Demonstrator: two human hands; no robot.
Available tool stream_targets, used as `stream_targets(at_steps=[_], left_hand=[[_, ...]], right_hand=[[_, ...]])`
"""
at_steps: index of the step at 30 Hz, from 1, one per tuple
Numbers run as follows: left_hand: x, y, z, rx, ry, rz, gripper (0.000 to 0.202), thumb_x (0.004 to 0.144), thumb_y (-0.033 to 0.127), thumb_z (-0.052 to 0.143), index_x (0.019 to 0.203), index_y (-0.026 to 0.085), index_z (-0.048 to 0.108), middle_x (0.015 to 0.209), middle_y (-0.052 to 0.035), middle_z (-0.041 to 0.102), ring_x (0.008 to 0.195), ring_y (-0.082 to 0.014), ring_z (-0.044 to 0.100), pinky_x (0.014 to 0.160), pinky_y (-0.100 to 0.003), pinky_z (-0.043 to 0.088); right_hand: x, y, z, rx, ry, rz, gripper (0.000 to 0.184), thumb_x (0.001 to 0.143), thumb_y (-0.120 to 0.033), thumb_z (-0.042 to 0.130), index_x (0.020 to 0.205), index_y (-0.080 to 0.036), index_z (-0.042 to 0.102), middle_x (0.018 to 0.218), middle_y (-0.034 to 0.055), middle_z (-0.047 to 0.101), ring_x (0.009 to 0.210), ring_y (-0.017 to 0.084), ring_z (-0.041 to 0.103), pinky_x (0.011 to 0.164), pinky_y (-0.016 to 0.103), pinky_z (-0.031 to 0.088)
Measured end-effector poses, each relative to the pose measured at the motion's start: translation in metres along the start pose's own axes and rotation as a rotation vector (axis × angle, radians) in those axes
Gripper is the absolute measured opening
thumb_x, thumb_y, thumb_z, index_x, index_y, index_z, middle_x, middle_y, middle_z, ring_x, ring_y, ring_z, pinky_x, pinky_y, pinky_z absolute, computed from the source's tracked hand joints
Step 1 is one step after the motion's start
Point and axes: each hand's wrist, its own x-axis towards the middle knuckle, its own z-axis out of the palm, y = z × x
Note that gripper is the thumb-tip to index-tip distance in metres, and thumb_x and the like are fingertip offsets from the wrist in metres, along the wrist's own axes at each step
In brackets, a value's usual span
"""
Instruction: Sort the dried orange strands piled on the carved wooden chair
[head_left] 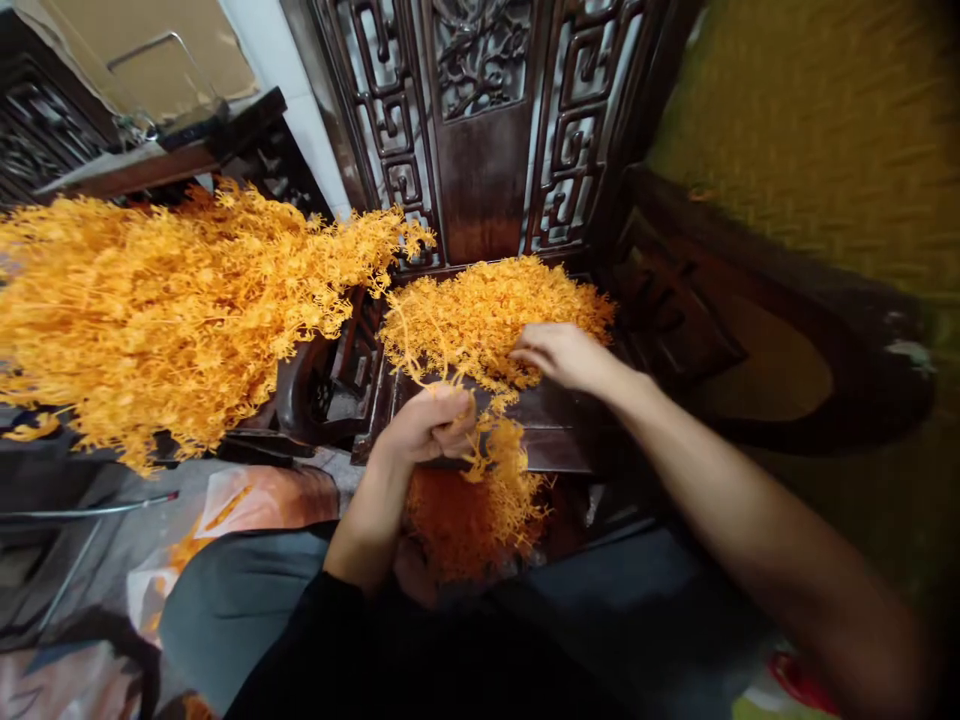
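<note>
My left hand (429, 424) fisted round an orange sprig bunch (480, 500), stems up toward the chair, fronds hanging toward my lap, long axis near vertical, my right hand (559, 355) fingers loosely together, resting on the orange pile (480, 310) on the chair seat (555, 440)

Left hand (429, 425) fisted, wrist bent, right hand (559, 355) reaching forward, palm down, fingers loosely curled

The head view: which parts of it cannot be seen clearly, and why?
- Left hand: its closed fingers hide how the orange sprigs are gripped.
- Right hand: its fingertips are buried in the orange pile on the carved chair.
- Big orange bunch: cut off by the left edge.
- Yellow surface, top right: motion blur.
</note>
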Motion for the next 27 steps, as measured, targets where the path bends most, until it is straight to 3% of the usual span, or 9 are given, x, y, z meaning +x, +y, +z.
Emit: stream_targets(at_steps=[4, 7, 11, 14, 17, 19, 21, 25, 27], left_hand=[[-0.021, 0.025, 0.003, 0.035, 0.184, 0.126, 0.053, 0.092, 0.052, 0.068, 0.058, 0.016, 0.050, 0.045, 0.0102, 0.020, 0.039, -0.0043, 0.020, 0.041, -0.017, 0.022], [-0.016, 0.028, 0.001, 0.014, 0.232, 0.129, 0.048, 0.097, 0.053, 0.062, 0.069, 0.014, 0.061, 0.047, 0.0102, 0.021, 0.041, -0.0050, 0.020, 0.042, -0.016, 0.026], [-0.001, 0.019, -0.003, -0.036, 0.232, 0.096, 0.043, 0.103, 0.049, 0.053, 0.092, 0.011, 0.071, 0.052, 0.0073, 0.036, 0.042, -0.0042, 0.022, 0.044, -0.015, 0.027], [0.003, 0.015, -0.004, -0.059, 0.221, 0.061, 0.039, 0.103, 0.045, 0.053, 0.103, 0.012, 0.072, 0.071, 0.0004, 0.058, 0.042, -0.0002, 0.020, 0.044, -0.016, 0.025], [0.002, 0.016, -0.003, -0.020, 0.229, 0.060, 0.034, 0.099, 0.041, 0.059, 0.111, 0.012, 0.073, 0.087, -0.0045, 0.065, 0.043, 0.0007, 0.023, 0.044, -0.018, 0.026], [0.001, 0.017, -0.003, 0.025, 0.228, 0.047, 0.033, 0.096, 0.039, 0.064, 0.113, 0.012, 0.074, 0.088, -0.0047, 0.065, 0.043, 0.0005, 0.023, 0.044, -0.019, 0.025], [0.002, 0.016, -0.003, 0.071, 0.214, 0.019, 0.032, 0.095, 0.038, 0.066, 0.110, 0.011, 0.074, 0.081, -0.0026, 0.063, 0.043, 0.0002, 0.022, 0.044, -0.019, 0.023], [0.005, 0.012, -0.005, 0.157, 0.181, -0.040, 0.045, 0.100, 0.051, 0.058, 0.087, 0.010, 0.070, 0.050, 0.0085, 0.035, 0.042, -0.0026, 0.018, 0.045, -0.019, 0.021], [0.008, 0.009, -0.006, 0.184, 0.210, -0.055, 0.054, 0.100, 0.059, 0.054, 0.077, 0.012, 0.065, 0.048, 0.0096, 0.028, 0.041, -0.0035, 0.019, 0.044, -0.019, 0.020]], right_hand=[[-0.002, 0.043, -0.015, -0.161, 0.167, 0.290, 0.048, 0.104, -0.057, 0.037, 0.080, -0.020, 0.058, 0.079, 0.0104, 0.064, 0.076, 0.025, 0.060, 0.076, 0.038, 0.047], [0.008, 0.043, -0.006, -0.204, 0.164, 0.506, 0.044, 0.105, -0.052, 0.033, 0.089, -0.019, 0.059, 0.079, 0.0114, 0.062, 0.078, 0.028, 0.062, 0.077, 0.042, 0.049], [0.028, 0.032, 0.005, -0.219, 0.137, 0.640, 0.047, 0.102, -0.052, 0.045, 0.111, -0.011, 0.066, 0.100, 0.0208, 0.066, 0.098, 0.037, 0.067, 0.091, 0.054, 0.051], [0.038, 0.023, 0.002, -0.278, 0.254, 0.533, 0.065, 0.091, -0.055, 0.066, 0.138, -0.010, 0.061, 0.141, 0.0274, 0.052, 0.132, 0.047, 0.052, 0.108, 0.064, 0.042], [0.041, 0.002, -0.007, -0.250, 0.283, 0.306, 0.071, 0.086, -0.049, 0.075, 0.148, -0.021, 0.058, 0.164, 0.0203, 0.032, 0.151, 0.050, 0.029, 0.117, 0.073, 0.027], [0.038, -0.020, -0.010, -0.099, 0.322, 0.125, 0.049, 0.093, -0.044, 0.067, 0.139, -0.025, 0.066, 0.159, 0.0154, 0.044, 0.149, 0.041, 0.037, 0.120, 0.067, 0.029], [0.033, -0.043, -0.009, 0.140, 0.279, -0.015, 0.036, 0.100, -0.043, 0.058, 0.127, -0.025, 0.074, 0.137, 0.0123, 0.064, 0.132, 0.030, 0.058, 0.114, 0.055, 0.043], [0.021, -0.071, 0.003, 0.479, -0.052, -0.069, 0.032, 0.092, -0.048, 0.071, 0.108, -0.021, 0.080, 0.105, 0.0067, 0.076, 0.096, 0.021, 0.071, 0.090, 0.039, 0.055], [0.016, -0.075, 0.008, 0.539, -0.029, -0.062, 0.025, 0.089, -0.043, 0.075, 0.098, -0.020, 0.082, 0.102, 0.0065, 0.077, 0.094, 0.020, 0.071, 0.089, 0.038, 0.055]])
